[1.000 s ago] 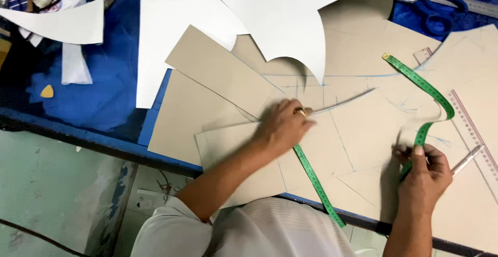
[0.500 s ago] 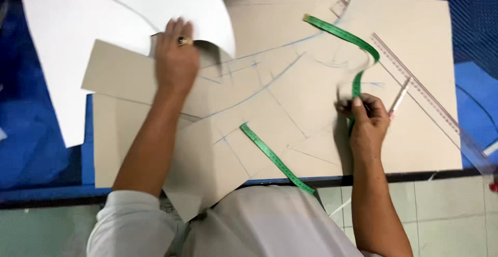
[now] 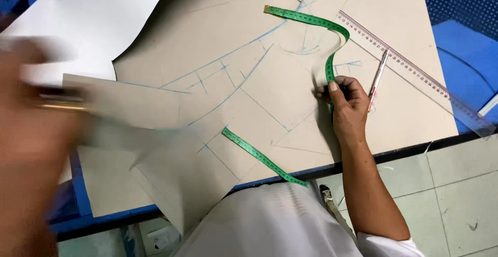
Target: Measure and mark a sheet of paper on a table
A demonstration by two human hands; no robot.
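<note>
My right hand point(image 3: 346, 104) pinches a green tape measure point(image 3: 311, 21) against a large beige pattern sheet point(image 3: 233, 54) marked with blue lines. The tape stands on edge in a curve above the hand. Another stretch of the tape point(image 3: 259, 156) runs down towards my body. My left hand point(image 3: 31, 137) is a large blur at the left, close to the camera, with a ring on one finger. It seems to grip a smaller beige card piece point(image 3: 166, 168), which is blurred too.
A pen point(image 3: 377, 78) lies just right of my right hand, beside a long clear ruler point(image 3: 415, 70). White paper point(image 3: 98, 18) covers the top left. The blue table top point(image 3: 467, 49) shows at the right, its dark edge point(image 3: 415, 148) over a tiled floor point(image 3: 456, 200).
My left hand has left the top of the sheet and swung down and left towards the camera, with the smaller card piece moving too. My right hand keeps holding the tape.
</note>
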